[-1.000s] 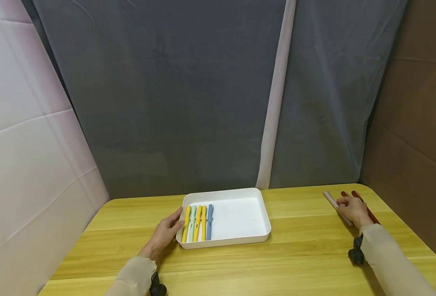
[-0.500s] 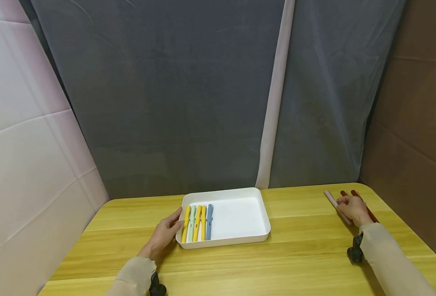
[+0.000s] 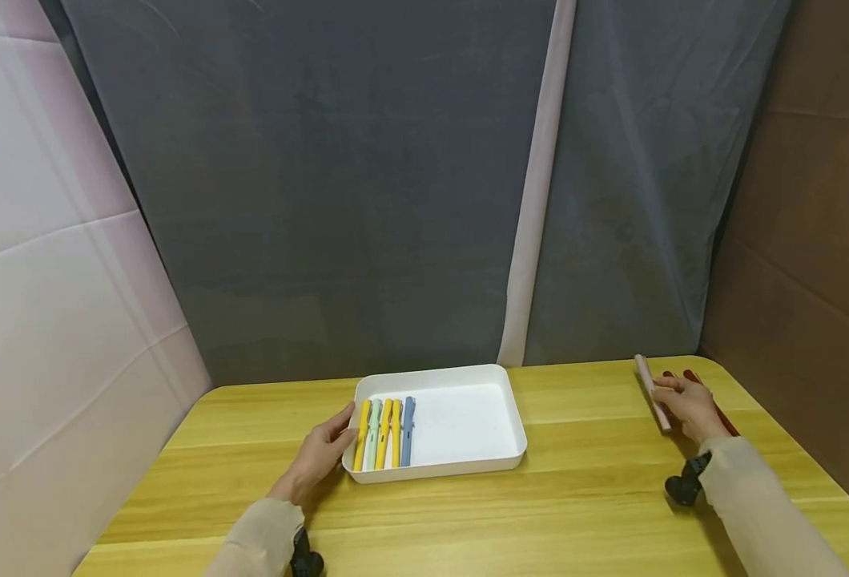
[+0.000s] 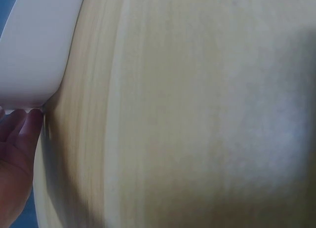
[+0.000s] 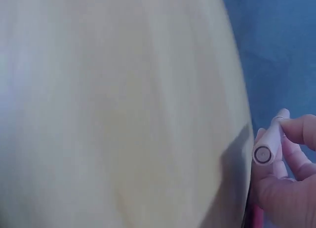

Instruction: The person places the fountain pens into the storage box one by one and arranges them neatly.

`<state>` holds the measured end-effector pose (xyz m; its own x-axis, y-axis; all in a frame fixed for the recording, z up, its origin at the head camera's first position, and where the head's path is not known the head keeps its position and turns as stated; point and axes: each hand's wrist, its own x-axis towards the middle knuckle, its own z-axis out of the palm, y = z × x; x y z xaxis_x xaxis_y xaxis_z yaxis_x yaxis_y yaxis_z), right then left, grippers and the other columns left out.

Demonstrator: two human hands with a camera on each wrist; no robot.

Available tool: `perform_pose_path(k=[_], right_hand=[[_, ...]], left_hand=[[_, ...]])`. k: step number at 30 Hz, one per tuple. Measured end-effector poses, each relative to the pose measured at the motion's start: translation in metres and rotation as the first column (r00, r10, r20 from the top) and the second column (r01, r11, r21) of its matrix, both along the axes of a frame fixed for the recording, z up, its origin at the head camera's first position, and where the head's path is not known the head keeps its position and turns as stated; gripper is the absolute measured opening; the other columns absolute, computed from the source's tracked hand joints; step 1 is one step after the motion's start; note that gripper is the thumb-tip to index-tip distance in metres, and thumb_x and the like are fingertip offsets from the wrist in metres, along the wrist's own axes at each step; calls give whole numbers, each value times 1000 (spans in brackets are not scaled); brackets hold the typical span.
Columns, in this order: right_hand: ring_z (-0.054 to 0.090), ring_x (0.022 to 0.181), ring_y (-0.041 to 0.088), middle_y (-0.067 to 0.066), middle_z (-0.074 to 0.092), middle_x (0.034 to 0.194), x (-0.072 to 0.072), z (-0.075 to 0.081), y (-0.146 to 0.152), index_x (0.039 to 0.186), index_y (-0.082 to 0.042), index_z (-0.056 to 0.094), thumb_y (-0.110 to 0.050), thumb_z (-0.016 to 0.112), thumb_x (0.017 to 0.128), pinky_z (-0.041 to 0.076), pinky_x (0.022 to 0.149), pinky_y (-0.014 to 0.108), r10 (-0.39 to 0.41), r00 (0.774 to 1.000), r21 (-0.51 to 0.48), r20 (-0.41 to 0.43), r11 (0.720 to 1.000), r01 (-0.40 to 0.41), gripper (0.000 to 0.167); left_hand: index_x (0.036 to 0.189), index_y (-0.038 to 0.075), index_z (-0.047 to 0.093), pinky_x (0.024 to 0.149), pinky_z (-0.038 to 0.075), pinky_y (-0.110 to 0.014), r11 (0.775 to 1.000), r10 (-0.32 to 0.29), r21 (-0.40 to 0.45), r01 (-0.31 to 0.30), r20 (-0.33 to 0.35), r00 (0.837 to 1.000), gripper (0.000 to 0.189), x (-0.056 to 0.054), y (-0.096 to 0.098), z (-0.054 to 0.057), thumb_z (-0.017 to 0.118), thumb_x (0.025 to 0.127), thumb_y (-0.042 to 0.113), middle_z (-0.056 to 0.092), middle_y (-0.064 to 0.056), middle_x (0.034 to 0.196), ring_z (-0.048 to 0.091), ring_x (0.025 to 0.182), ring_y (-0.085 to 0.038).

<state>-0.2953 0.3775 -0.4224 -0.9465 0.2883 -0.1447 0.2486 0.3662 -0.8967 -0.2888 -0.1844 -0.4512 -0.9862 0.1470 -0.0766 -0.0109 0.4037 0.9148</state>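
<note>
In the head view, my left hand holds the left rim of a shallow white tray, thumb at the edge. Its fingertips meet the tray's outer wall in the left wrist view. Inside the tray, several capped pens lie side by side: yellow, a mint green pen and a blue pen. My right hand pinches a pale pink pen between thumb and fingers; its round end faces the right wrist camera. Dark red pens lie partly hidden beside that hand.
The wooden table has a rounded far right corner. A grey curtain hangs behind it, with white panels at the left and a brown panel at the right.
The pale pink pen has shifted away from the red pens and turned more upright in view, lifted in my right hand. My left hand and the tray hold their place.
</note>
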Motion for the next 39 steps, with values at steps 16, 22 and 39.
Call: perform_pose_path(k=[16, 22, 39], right_hand=[[55, 68, 0, -15, 60, 75, -6, 30, -63, 116, -9, 50, -9, 54, 94, 48, 63, 15, 22, 981, -447, -193, 888, -108, 22], [57, 66, 2, -10, 62, 72, -9, 39, -84, 93, -17, 59, -1, 54, 92, 50, 63, 16, 6, 976, -571, -218, 811, -132, 17], [54, 68, 4, -8, 59, 76, -16, 43, -138, 104, -11, 54, -3, 56, 92, 47, 60, 16, 26, 989, -579, -145, 808, -106, 15]], left_hand=[[149, 8, 24, 111, 25, -47, 1000, 6, -19, -6, 6, 1000, 56, -1, 6, 1, 48, 99, 15, 23, -14, 154, 24, 140, -30], [149, 8, 24, 111, 27, -47, 1000, 11, -20, -11, 6, 1000, 57, -2, 8, 1, 48, 99, 15, 24, -14, 154, 27, 139, -28], [149, 10, 24, 97, 39, -34, 999, 27, -28, -27, 20, 999, 56, 0, 8, 0, 48, 99, 17, 26, -13, 153, 37, 126, -24]])
